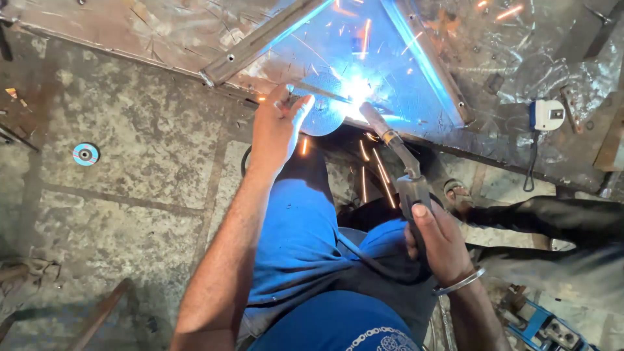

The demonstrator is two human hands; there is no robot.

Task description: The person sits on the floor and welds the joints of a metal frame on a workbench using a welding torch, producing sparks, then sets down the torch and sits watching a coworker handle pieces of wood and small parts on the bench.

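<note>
R hand [437,242] closed round welding torch [398,170], nozzle at joint where bars meet on steel sheet [162,29]. Arc [356,90] lit, sparks flying. L hand [278,127] gripping round disc [325,110], held edge-up just beside arc, approx. as shield. Angle bar [260,40] lies on sheet, left of arc; second bar [437,71] to right. Progress, judged: weld at this joint under way, not complete; bead hidden by glare, extent cannot be told. Bars' far ends out of view. Loose cutting disc [86,154] on floor [130,162], well apart. Another person's sandalled foot [457,193] near torch.
</note>
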